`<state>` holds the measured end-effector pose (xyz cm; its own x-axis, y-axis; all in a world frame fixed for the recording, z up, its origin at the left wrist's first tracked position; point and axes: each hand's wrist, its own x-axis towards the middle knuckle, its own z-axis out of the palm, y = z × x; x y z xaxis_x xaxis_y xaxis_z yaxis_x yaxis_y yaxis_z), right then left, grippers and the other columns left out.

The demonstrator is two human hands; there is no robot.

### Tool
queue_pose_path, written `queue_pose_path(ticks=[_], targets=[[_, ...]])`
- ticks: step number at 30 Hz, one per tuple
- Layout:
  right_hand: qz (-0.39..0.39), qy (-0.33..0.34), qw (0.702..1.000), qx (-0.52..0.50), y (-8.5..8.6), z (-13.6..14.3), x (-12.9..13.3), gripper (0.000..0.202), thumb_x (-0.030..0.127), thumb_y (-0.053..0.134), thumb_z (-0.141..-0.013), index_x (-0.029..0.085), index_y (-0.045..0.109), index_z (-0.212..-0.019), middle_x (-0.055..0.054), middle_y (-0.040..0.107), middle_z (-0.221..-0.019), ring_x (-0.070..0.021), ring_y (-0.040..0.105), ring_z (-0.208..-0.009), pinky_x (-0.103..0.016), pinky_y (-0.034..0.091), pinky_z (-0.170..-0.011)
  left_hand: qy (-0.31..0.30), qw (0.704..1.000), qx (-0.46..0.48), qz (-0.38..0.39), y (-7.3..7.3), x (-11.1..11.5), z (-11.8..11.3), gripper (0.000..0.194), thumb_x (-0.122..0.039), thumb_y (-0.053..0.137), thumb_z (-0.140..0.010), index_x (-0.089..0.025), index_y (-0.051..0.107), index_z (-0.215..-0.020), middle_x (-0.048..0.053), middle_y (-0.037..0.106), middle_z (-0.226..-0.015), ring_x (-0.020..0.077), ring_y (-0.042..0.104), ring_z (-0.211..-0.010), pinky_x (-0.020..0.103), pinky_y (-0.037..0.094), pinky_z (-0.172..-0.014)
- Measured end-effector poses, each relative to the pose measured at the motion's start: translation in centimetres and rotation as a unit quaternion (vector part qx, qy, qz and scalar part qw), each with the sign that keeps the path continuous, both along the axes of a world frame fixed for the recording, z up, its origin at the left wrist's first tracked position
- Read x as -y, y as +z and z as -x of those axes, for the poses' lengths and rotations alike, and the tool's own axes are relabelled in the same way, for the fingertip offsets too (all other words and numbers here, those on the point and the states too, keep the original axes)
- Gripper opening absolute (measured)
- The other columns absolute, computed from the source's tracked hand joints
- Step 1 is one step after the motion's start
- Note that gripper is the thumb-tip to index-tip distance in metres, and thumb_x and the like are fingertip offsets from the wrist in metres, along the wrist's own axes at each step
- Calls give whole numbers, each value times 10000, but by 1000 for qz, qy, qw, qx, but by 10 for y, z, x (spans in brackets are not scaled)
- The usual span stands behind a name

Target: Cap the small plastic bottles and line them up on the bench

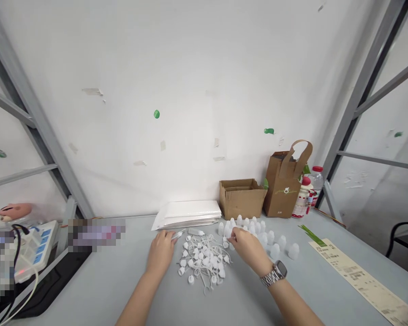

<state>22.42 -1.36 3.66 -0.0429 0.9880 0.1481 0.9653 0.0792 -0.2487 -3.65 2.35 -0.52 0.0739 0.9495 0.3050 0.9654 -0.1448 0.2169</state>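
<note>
My left hand (pixel 162 250) is closed in a pinch around a small translucent dropper-like piece (pixel 178 234), its narrow end pointing right. A similar small translucent bottle (pixel 195 232) lies on its side just beyond the pile. Between my hands spreads a heap of white caps with loop straps (pixel 204 258). My right hand (pixel 245 244), with a watch on the wrist, has its fingers drawn together at the heap's right edge. Whatever those fingers grip is hidden. Several frosted dome-topped pieces (pixel 274 251) stand upright behind and to the right of this hand.
At the back of the grey table (pixel 115 280) are a stack of white envelopes (pixel 190 213), an open cardboard box (pixel 242 201) and a brown paper bag (pixel 282 192). A printed paper strip (pixel 360 276) lies right. A power strip (pixel 42 246) with cables sits left.
</note>
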Motion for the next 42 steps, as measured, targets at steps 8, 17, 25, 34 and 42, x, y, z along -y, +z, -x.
queue_pose_path(ticks=[8, 17, 25, 34, 42], targets=[[-91, -39, 994, -45, 4, 1, 1, 301, 433, 396, -868, 177, 555, -861, -32, 635, -631, -182, 594, -578, -243, 283, -474, -30, 959, 279, -26, 14, 8, -9, 266, -300, 463, -759, -185, 638, -923, 64, 646, -939, 206, 609, -860, 335, 474, -776], [-40, 119, 944, -304, -7, 37, 14, 420, 462, 283, -894, 203, 437, -602, 38, 485, -516, -106, 451, -492, -205, 319, -488, -180, 873, 427, 149, 36, 40, -45, 235, -319, 628, -656, -212, 688, -856, 37, 679, -905, 192, 595, -823, 294, 475, -760], [-57, 76, 962, -258, -15, 40, 10, 400, 413, 322, -887, 201, 389, -554, 37, 441, -492, -110, 411, -481, -221, 270, -489, -192, 840, 470, 190, 30, 38, -44, 299, -281, 653, -626, -186, 671, -909, 57, 667, -904, 197, 581, -855, 304, 476, -766], [-56, 99, 955, -272, -13, 36, 10, 311, 340, 364, -878, 195, 451, -618, 14, 556, -575, -120, 495, -543, -210, 321, -522, -188, 811, 516, 201, 27, 34, -43, 383, -319, 688, -604, -156, 644, -947, 24, 633, -750, 172, 586, -752, 301, 477, -722], [-119, 41, 980, -157, -15, 40, 11, 299, 282, 344, -890, 204, 458, -625, 3, 569, -556, -123, 498, -490, -224, 243, -469, -202, 773, 533, 280, 33, 34, -46, 533, -378, 721, -572, -133, 575, -1023, -37, 574, -594, 154, 608, -609, 285, 480, -613]])
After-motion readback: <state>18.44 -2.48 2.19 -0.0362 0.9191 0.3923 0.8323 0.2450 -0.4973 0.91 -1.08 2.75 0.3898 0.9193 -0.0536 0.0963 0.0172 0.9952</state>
